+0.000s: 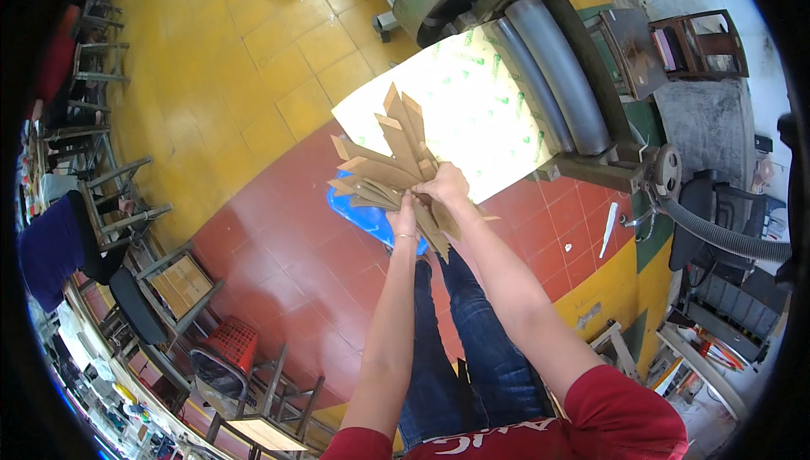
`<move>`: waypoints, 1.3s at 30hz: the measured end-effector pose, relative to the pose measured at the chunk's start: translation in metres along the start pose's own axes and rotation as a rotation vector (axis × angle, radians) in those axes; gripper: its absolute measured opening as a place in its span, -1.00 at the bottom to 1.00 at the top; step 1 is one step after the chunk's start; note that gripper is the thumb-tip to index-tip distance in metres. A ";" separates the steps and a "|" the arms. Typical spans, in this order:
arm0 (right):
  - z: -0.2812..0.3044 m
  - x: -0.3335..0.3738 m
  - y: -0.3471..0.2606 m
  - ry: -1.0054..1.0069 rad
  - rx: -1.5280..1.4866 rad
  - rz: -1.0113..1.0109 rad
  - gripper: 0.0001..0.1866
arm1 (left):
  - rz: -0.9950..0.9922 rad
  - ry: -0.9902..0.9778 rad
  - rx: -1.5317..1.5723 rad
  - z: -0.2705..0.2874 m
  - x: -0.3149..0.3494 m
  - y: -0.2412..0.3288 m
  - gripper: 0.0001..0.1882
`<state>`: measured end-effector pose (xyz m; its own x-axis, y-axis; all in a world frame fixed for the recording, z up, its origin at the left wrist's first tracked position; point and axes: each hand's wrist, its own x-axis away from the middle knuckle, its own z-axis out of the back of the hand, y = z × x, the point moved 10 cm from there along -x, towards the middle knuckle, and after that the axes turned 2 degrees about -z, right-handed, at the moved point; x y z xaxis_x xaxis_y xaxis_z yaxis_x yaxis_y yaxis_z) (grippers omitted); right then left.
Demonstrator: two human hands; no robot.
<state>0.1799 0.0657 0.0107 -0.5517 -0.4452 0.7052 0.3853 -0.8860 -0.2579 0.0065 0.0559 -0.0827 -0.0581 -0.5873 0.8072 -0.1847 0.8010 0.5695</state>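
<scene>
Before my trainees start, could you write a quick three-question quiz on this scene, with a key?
1. What are the left hand and right hand both holding?
2. True or false: the red basket is farther left in the picture than either hand.
3. Fill in the blank: the pale sheet with green marks lies right beside two grey ____.

Key:
1. A fanned-out bundle of flat brown strips.
2. True.
3. Rollers.
</scene>
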 end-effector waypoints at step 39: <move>0.160 0.356 0.426 -0.806 -0.857 -0.056 -0.28 | 0.808 -0.411 -0.114 -0.068 0.463 -0.135 -0.69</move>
<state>0.2661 -0.4497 0.2573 0.1933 -0.4646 0.8642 -0.4173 -0.8361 -0.3561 0.0708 -0.3165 0.2248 -0.4764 0.1796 0.8607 0.1604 0.9802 -0.1158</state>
